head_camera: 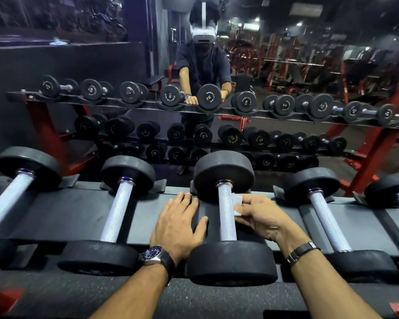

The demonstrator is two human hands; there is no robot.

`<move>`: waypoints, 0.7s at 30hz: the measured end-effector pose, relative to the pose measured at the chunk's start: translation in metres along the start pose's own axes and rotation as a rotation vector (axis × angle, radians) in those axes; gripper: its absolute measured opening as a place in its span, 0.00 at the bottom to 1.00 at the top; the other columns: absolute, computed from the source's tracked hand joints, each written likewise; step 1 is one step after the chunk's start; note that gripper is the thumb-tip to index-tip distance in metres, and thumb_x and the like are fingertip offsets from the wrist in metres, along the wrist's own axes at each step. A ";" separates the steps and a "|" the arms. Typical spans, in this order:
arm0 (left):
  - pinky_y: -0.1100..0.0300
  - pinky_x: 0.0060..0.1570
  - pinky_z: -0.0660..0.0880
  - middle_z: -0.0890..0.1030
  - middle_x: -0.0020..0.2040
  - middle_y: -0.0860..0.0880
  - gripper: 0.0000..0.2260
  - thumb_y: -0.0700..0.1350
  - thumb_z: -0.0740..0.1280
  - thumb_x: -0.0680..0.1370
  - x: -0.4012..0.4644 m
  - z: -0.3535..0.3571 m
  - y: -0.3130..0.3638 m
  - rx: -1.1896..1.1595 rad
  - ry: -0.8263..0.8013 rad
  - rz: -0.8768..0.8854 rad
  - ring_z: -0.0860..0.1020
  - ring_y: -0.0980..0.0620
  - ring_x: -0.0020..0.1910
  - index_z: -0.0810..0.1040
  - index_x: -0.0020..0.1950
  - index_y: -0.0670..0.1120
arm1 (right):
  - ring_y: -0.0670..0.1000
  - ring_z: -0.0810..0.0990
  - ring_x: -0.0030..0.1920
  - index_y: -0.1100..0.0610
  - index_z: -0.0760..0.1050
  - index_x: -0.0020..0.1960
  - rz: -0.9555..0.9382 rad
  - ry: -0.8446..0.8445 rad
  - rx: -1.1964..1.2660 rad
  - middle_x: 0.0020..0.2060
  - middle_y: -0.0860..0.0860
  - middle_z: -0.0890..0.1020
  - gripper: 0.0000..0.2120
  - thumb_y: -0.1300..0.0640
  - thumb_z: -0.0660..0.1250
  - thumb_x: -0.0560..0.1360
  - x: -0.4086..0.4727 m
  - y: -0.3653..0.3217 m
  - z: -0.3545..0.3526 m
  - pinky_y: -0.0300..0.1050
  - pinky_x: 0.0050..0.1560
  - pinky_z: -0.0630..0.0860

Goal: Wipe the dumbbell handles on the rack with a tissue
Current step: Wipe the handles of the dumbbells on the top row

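Two hands work the black metal rack (134,217): the right hand (260,215) pinches a small white tissue (237,204) against the knurled silver dumbbell handle (227,215), while the left hand (180,224) rests flat, fingers straight, just beside it.

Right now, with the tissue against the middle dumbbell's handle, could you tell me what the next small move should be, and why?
Probably slide the right hand toward you along the handle, keeping the tissue pressed on. The tissue touches only the handle's far part, on its right side, so the near stretch looks unwiped. The left hand rests flat on the rack beside it, steadying.
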State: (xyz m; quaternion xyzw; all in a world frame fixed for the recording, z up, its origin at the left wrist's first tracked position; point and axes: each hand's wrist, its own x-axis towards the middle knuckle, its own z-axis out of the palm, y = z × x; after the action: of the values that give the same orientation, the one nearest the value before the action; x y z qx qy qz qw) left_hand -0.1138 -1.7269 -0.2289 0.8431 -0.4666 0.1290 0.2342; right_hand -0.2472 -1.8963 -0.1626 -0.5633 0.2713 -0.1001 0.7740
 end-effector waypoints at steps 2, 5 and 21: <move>0.51 0.73 0.61 0.76 0.69 0.45 0.27 0.60 0.59 0.77 0.000 0.000 0.000 0.002 0.000 0.000 0.70 0.45 0.73 0.78 0.69 0.46 | 0.50 0.84 0.42 0.70 0.77 0.58 -0.020 0.026 0.015 0.45 0.59 0.84 0.15 0.77 0.59 0.75 0.003 0.003 0.004 0.39 0.43 0.82; 0.50 0.72 0.62 0.77 0.69 0.45 0.27 0.60 0.59 0.77 0.000 -0.001 0.000 0.000 0.000 0.000 0.70 0.45 0.72 0.78 0.68 0.46 | 0.52 0.84 0.44 0.69 0.79 0.56 0.047 -0.118 -0.065 0.46 0.60 0.83 0.14 0.76 0.61 0.74 -0.004 0.006 0.009 0.39 0.44 0.81; 0.50 0.74 0.62 0.75 0.71 0.45 0.27 0.60 0.58 0.77 0.001 0.002 -0.001 0.002 0.004 -0.002 0.68 0.46 0.74 0.77 0.70 0.46 | 0.51 0.83 0.40 0.70 0.78 0.57 0.058 -0.107 -0.009 0.43 0.60 0.83 0.14 0.77 0.61 0.74 -0.006 0.013 0.008 0.38 0.41 0.80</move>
State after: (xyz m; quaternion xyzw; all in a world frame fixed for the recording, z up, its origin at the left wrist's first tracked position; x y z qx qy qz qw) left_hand -0.1127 -1.7278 -0.2304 0.8434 -0.4653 0.1309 0.2346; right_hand -0.2497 -1.8829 -0.1713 -0.5632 0.2460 -0.0461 0.7875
